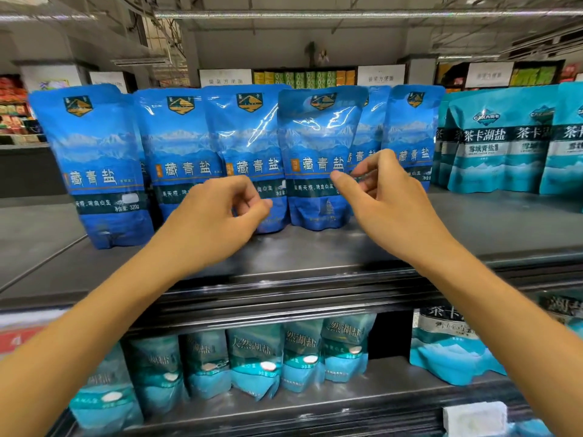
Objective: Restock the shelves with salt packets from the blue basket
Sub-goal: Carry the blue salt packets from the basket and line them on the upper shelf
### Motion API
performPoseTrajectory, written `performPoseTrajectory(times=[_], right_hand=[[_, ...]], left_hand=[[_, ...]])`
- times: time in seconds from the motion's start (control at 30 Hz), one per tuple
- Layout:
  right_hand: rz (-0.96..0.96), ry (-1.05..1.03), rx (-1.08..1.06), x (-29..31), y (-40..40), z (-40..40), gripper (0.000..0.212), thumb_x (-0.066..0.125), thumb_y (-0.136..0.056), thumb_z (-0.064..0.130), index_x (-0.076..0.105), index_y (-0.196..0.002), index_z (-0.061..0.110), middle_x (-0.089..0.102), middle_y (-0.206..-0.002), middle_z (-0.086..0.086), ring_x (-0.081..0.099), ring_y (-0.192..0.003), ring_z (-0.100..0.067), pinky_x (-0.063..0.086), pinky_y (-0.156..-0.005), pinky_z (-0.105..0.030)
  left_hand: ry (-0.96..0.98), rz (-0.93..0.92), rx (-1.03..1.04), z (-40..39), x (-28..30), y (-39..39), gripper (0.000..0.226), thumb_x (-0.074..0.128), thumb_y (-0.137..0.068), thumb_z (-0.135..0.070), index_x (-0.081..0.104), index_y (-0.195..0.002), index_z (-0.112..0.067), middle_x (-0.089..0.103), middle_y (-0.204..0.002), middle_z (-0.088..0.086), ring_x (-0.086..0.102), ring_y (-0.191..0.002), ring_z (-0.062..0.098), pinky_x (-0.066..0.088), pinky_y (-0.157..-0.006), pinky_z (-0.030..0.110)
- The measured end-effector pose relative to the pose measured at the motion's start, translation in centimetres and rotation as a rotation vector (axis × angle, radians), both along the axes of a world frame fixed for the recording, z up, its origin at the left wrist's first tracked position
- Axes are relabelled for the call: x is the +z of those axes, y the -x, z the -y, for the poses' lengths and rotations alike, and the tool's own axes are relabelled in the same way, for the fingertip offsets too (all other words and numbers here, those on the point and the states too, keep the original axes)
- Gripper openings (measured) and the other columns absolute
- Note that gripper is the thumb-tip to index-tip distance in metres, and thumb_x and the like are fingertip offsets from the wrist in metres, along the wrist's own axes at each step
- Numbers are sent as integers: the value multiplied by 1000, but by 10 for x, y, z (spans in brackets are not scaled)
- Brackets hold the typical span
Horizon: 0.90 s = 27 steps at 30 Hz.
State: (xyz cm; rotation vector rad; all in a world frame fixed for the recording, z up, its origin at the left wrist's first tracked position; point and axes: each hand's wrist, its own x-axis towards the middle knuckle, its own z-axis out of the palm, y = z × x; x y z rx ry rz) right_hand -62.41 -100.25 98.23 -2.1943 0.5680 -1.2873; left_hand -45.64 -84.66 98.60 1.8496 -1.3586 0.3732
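Both my left hand [217,212] and right hand [383,197] hover loosely curled, empty, before the standing blue salt packet [318,159]; next I fetch another from the basket.

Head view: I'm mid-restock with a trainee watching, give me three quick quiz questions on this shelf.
1. True or false: the left hand grips a salt packet.
2. What colour are the packets to the right of the dark blue salt packets on the top shelf? A teal, B red, C yellow.
3. Fill in: the right hand is in front of the ___ shelf.

Key: 1 false, its fingers are loosely curled and hold nothing. 2 A, the teal packets. 3 top.
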Motion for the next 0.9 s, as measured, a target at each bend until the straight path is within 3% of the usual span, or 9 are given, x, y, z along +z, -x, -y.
performPoseTrajectory(times=[0.1,0.17,0.23,0.33,0.43,0.57,0.63,0.77,0.9], right_hand=[[161,-86,249,-6,9,-31,15,64,-97,21,60,-90,9,64,-74,-4,62,-69,-18,51,-71,-36],[236,-109,467,-19,19,-53,13,62,-98,10,61,-86,5,65,-69,-6,61,-62,-14,51,-66,-26],[262,-157,628,-41,27,-75,14,62,-97,13,61,-86,4,65,-69,-8,63,-61,-11,50,-63,-19],[244,-336,735,-85,30,-100,14,61,-93,22,64,-85,11,66,-71,-6,64,-60,-16,50,-59,-21],[193,-511,742,-133,32,-115,16,60,-93,24,66,-86,12,66,-71,-4,62,-57,-19,49,-55,-25],[66,-771,657,-195,37,-132,20,62,-88,17,69,-73,28,66,-64,-3,58,-52,-18,45,-50,-25],[1,-838,595,-224,40,-138,20,62,-88,13,66,-72,23,65,-61,-2,57,-52,-18,43,-49,-28],[-92,-897,510,-281,51,-145,27,52,-97,-10,63,-80,7,64,-62,-5,56,-53,-18,44,-48,-25],[-275,-937,443,-335,66,-160,26,51,-99,-7,63,-81,8,62,-63,-8,57,-54,-14,45,-51,-17]], left_hand=[[198,-175,-73,-22,-14,17,28,64,-97,-25,57,-72,-17,57,-61,6,40,-44,5,36,-51,26],[299,-200,-115,-39,-32,31,25,62,-96,-28,57,-74,-18,54,-62,5,38,-43,6,33,-47,22],[396,-204,-133,-57,-50,47,22,60,-94,-32,58,-76,-21,55,-62,2,42,-45,5,36,-46,19],[498,-229,-140,-82,-79,63,20,54,-97,-30,58,-80,-23,57,-62,-1,49,-46,7,39,-48,15],[530,-386,-138,-103,-115,71,21,53,-97,-27,57,-77,-22,54,-58,-5,46,-41,8,38,-43,15],[428,-654,-46,-127,-188,75,21,55,-93,-33,57,-74,-22,54,-55,-7,44,-41,9,36,-39,18],[356,-783,26,-139,-230,75,20,58,-90,-35,59,-73,-24,54,-54,-6,43,-40,8,34,-38,19],[260,-890,206,-166,-311,80,30,54,-97,-6,56,-72,-22,53,-53,0,42,-43,5,35,-40,20],[186,-994,278,-193,-371,103,26,50,-95,-11,55,-73,-24,45,-55,8,39,-45,9,33,-42,24]])
